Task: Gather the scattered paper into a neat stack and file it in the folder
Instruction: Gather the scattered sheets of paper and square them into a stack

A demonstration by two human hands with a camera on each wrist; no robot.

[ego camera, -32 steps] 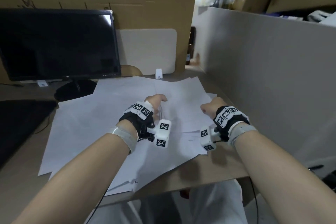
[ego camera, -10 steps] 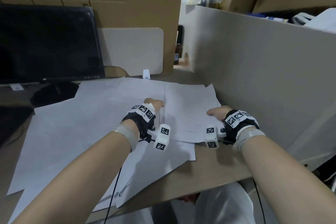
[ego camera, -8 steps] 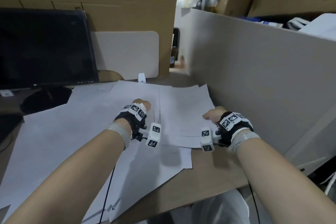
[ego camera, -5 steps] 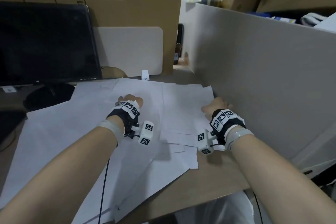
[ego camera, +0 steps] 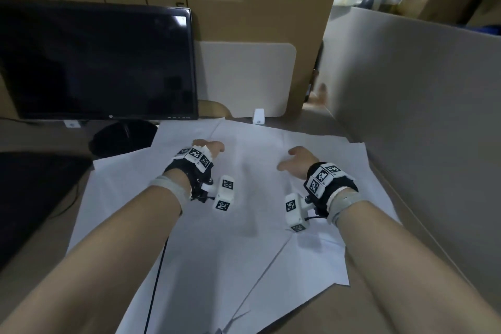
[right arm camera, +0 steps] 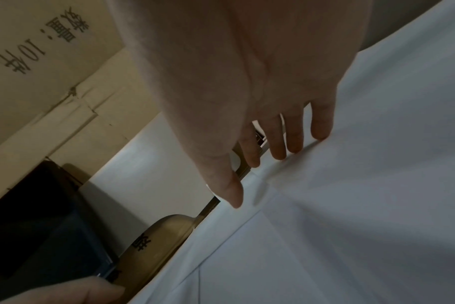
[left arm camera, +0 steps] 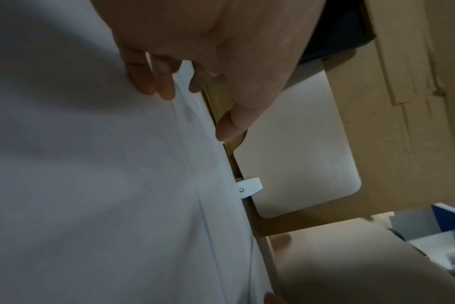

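Black wrist straps [ego camera: 189, 173] (white marker-printed cubes attached), grey bands.

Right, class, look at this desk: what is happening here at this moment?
A person is tidying loose white paper spread over a desk in front of a dark monitor. The left hand and right hand both rest with straight fingers on the sheets, near their far edge. The sheets overlap at odd angles, so no neat stack exists yet. No folder can be made out for certain.
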